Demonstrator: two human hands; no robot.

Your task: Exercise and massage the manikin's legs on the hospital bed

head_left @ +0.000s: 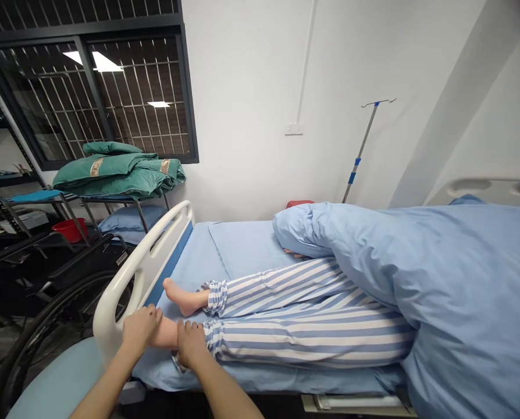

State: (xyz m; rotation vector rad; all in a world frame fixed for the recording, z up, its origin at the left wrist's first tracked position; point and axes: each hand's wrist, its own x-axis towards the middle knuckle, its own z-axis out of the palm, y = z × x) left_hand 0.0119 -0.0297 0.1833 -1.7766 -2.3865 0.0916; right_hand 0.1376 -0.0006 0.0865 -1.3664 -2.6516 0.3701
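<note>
The foot point(164, 333) lies near the low end of the bed point(260, 378), close to the white end rail point(142, 273), and both our hands are on it. Our left hand point(140, 329) curves over the foot. Our right hand point(191, 343) curves over the ankle point(177, 343), right by the striped pant cuff point(214, 343). The fingers on each hand stay close together and press down softly, with no pinch. We cannot see under our hands, so we cannot tell how far they wrap around. To do this well, we keep both hands soft and even, so the leg point(307, 343) stays still and nothing hurts. The tip of the foot is hidden under our left hand, but it points left in our view, toward the end rail. The long line of the leg runs flat along the bed. The other foot point(184, 297) lies just beside it, and a blue quilt point(460, 279) covers the body higher up.
</note>
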